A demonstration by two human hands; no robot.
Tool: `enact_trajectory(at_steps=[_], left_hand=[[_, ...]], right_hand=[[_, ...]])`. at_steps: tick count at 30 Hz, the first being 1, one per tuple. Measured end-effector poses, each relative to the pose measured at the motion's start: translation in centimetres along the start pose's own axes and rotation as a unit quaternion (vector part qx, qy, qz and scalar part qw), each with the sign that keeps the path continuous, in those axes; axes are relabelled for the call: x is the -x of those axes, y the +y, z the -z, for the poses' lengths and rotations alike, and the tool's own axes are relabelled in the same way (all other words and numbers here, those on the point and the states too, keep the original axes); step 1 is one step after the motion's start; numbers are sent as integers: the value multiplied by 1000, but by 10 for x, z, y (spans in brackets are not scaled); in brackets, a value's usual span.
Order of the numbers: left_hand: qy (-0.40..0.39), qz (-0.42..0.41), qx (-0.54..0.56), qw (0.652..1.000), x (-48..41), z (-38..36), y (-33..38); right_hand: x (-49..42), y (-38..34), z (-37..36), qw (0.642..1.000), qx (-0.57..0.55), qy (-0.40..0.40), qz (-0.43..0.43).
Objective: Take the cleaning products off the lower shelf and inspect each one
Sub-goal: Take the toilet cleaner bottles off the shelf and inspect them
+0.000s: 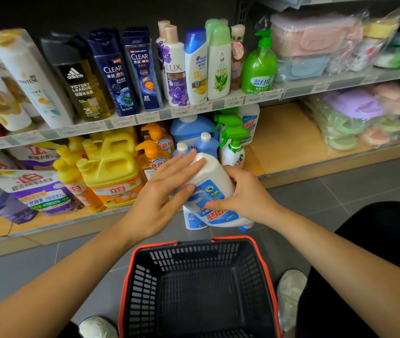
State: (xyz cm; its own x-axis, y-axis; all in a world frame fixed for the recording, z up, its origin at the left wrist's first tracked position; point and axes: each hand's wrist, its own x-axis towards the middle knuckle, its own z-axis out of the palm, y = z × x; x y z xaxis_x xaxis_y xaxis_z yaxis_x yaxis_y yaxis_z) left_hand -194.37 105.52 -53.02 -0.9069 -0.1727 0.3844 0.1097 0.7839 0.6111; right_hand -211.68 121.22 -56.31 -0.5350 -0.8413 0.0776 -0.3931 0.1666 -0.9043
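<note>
White cleaner bottle (214,178), blue-labelled: is held tilted, cap downward, clear of the lower shelf (284,142) above the shopping basket (229,238), label presumably upturned for reading, right hand (243,193) grip curled round it, left hand (162,191) laid flat, straight-fingered, as support.

White plastic cleaner bottle (214,181), blue label with red characters, blue cap: tilted cap-down before the wooden lower shelf (289,142), right hand (245,193) gripping it, left hand (162,191) pressing flat-fingered.
</note>
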Motion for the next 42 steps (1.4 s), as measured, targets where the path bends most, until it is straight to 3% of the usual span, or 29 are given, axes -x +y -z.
enact_trajectory(at_steps=[4, 10, 13, 18, 23, 26, 30, 33, 36, 38, 42], left_hand=[[22, -11, 28, 999, 1, 0, -1], [171, -48, -59, 982, 1, -4, -1], [126, -13, -98, 987, 0, 3, -3], [-14, -49, -170, 984, -1, 8, -6], [-57, -34, -160, 985, -4, 15, -6], [-32, -39, -120, 991, -2, 14, -6], [84, -34, -96, 991, -1, 9, -9], [135, 17, -67, 988, -1, 8, -15], [119, 137, 22, 983, 1, 1, -22], [64, 209, 61, 974, 3, -8, -25], [-62, 246, 179, 951, 7, -28, -27]], right_hand=[[0, 0, 1, 1000, 4, -3, -3], [-1, -1, 2, 1000, -24, -8, -15], [0, 0, 1, 999, -25, -11, -17], [1, -2, 3, 999, 8, -31, -13], [1, -3, 1, 998, 52, -42, 1], [1, -1, 0, 998, 43, -39, -12], [-2, 0, 3, 999, -10, -21, -43], [-4, 0, 6, 994, -80, -14, -69], [-4, -2, 9, 983, -161, 7, -85], [-5, -5, 10, 973, -208, 26, -93], [-7, -11, 12, 952, -283, 52, -100]])
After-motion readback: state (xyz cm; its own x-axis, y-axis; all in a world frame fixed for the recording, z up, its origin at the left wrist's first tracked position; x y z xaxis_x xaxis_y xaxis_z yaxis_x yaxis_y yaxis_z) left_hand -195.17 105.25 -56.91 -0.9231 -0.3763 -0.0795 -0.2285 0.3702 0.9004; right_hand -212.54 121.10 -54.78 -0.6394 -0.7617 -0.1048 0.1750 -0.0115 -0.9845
